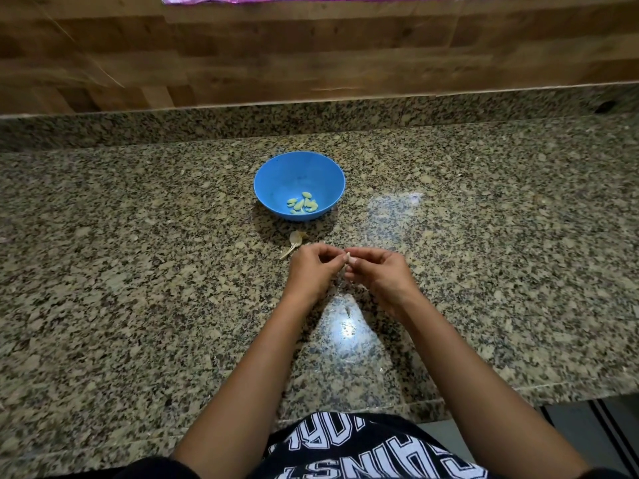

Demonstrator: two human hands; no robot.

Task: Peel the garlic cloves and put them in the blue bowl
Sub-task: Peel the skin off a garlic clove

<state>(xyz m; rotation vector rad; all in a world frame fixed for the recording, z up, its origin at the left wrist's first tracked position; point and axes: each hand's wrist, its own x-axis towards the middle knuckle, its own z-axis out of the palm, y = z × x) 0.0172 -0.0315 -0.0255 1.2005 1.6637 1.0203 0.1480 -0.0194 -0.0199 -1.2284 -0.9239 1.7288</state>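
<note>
- The blue bowl (299, 186) stands on the granite desk (138, 271), with several peeled cloves (303, 203) lying inside it.
- Nearer than the bowl, the left hand (311, 271) and right hand (378, 274) meet, fingers curled, both pinching one garlic clove (349, 259) between them.
- A garlic remnant (295, 240) lies between the bowl and the left hand.
</note>
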